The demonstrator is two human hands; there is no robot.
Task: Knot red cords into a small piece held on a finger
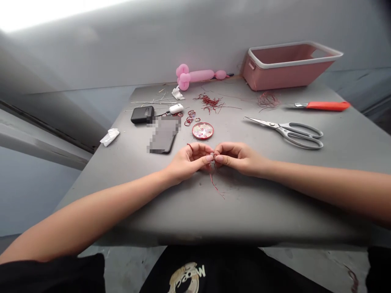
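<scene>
My left hand point(195, 162) and my right hand point(236, 158) meet at the fingertips above the near middle of the grey table. Both are closed in a pinch on a thin red cord point(213, 182), whose loose ends hang down below the fingers. Something small and pale shows between the fingertips, too small to make out. A red loop circles a finger of my left hand. Just beyond the hands lies a round, red-rimmed dish point(203, 131) with small shiny pieces in it. Several small red rings point(190, 118) lie behind it.
Scissors point(284, 131) and a red-handled cutter point(320, 106) lie right. A pink basket point(290, 67), pink balloon point(198, 76), red cord scraps point(210, 101) and a tangle point(268, 100) are farther back. Left are a phone point(165, 136), black box point(142, 114), white case point(176, 108) and crumpled tissue point(109, 137).
</scene>
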